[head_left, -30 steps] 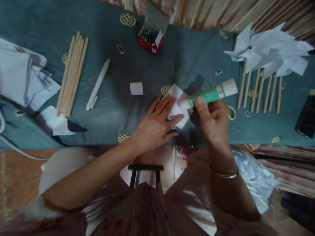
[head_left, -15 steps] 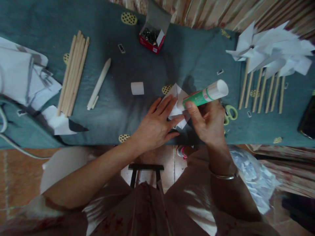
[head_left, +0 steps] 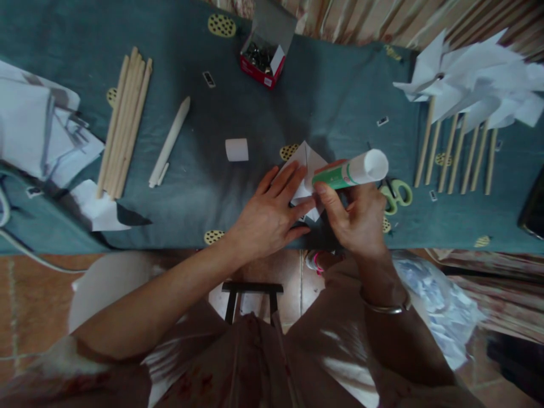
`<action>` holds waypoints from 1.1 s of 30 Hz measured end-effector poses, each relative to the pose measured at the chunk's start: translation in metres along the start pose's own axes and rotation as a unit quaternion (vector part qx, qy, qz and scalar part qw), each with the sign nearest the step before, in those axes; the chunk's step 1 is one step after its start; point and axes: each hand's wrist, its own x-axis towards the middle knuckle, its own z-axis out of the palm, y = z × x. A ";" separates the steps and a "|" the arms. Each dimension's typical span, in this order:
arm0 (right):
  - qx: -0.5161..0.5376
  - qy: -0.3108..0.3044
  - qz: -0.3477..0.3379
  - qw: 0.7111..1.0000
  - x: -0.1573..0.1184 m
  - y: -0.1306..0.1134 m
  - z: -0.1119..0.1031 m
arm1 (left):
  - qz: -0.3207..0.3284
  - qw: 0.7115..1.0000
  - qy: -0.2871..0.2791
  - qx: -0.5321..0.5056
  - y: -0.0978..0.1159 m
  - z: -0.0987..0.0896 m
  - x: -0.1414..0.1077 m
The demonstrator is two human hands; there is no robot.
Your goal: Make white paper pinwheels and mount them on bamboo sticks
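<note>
A small folded white paper (head_left: pixel 312 157) lies on the green tablecloth near the front edge. My left hand (head_left: pixel 272 218) rests on its left part with fingers spread. In my right hand (head_left: pixel 361 218) is a green and white glue stick (head_left: pixel 340 174), tilted, its working end down at the paper; whether that tip touches is hidden by my fingers. A white cap (head_left: pixel 237 149) lies on its side to the left of the paper. Just right of my right hand are green-handled scissors (head_left: pixel 397 195), their blades partly hidden.
Wooden sticks (head_left: pixel 125 124), a white pen (head_left: pixel 170 144) and paper sheets (head_left: pixel 28 122) lie on the left. A red box of small metal pieces (head_left: pixel 261 62) stands at the back. Several paper pinwheels (head_left: pixel 471 85) lie at right, near a dark phone-like object (head_left: pixel 533 204).
My right hand and the glue stick have shifted slightly; the stick's outer end has dropped a little toward me. The left hand stays on the paper. The whole view has tilted slightly.
</note>
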 end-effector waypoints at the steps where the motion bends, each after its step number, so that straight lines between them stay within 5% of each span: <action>1: -0.003 -0.002 -0.006 1.000 0.000 0.000 0.000 | 0.000 1.000 0.002 0.000 0.000 0.000 0.000; 33: -0.002 -0.001 0.014 1.000 0.005 -0.007 -0.003 | -0.002 1.000 -0.003 0.004 0.000 0.001 -0.001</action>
